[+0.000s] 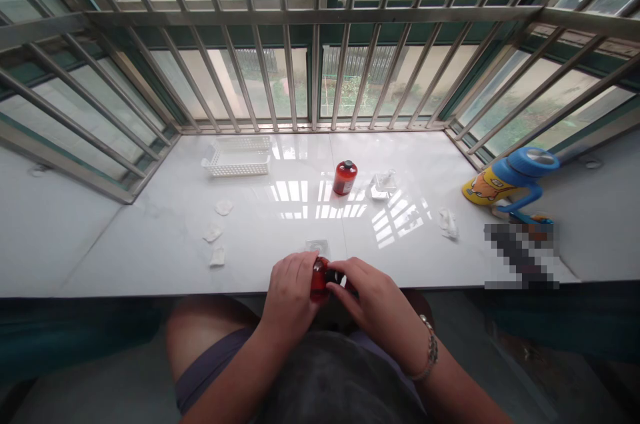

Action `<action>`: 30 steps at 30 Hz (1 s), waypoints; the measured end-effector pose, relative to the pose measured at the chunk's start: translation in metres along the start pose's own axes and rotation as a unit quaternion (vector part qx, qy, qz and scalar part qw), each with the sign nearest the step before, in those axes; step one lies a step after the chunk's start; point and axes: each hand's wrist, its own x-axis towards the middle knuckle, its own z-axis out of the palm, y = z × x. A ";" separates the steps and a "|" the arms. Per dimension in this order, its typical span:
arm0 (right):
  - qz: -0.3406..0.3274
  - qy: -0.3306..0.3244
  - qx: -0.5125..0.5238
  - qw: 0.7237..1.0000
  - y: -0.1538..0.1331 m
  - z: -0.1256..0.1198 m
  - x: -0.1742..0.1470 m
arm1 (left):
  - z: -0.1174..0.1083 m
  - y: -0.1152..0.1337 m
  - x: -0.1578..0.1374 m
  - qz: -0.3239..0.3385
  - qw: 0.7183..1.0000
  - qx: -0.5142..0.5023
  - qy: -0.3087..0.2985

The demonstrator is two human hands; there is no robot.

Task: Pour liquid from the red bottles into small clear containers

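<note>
At the counter's front edge my left hand is wrapped round a small red bottle, which is tilted with its neck to the right. The fingers of my right hand are closed on the bottle's black cap. Whether the cap is loose from the neck I cannot tell. Just beyond my hands lies a small clear square dish. A second red bottle with a dark cap stands upright farther back, beside a clear glass container with a knobbed top.
A white perforated basket sits at the back left of the white counter. Several crumpled white pieces lie at left, another tissue at right. A yellow and blue bottle leans at the far right. Metal window bars rise behind.
</note>
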 end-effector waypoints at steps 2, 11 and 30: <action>-0.012 0.001 0.014 1.000 -0.001 -0.002 0.001 | -0.001 0.000 0.000 -0.005 1.000 -0.002 -0.002; -0.011 0.056 0.056 0.997 0.015 -0.007 0.001 | -0.004 -0.017 0.006 -0.045 0.999 -0.007 0.014; 0.235 0.275 -0.224 0.905 0.275 -0.022 -0.050 | -0.020 -0.089 0.004 -0.240 0.963 -0.019 0.119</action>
